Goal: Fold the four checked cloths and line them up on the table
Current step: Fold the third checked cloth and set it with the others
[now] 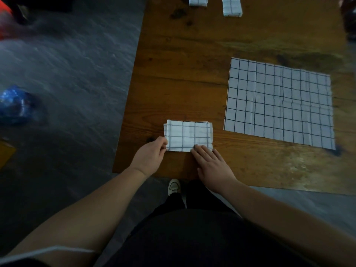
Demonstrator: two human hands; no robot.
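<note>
Dark grey floor on the left with a blue bag (14, 104). Wooden tabletop (183, 78): left hand (149, 157) pinches the half-folded checked cloth (188, 136) at the near edge, right hand (211, 166) flat on it. Unfolded checked cloth (279, 103) lies right; two folded cloths (232, 6) far.

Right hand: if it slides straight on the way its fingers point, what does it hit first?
The right hand points up and left, fingertips already resting on the near edge of the half-folded cloth. Going on, it would run across that cloth first; beyond it only bare table shows, probably well left of the open cloth.
</note>
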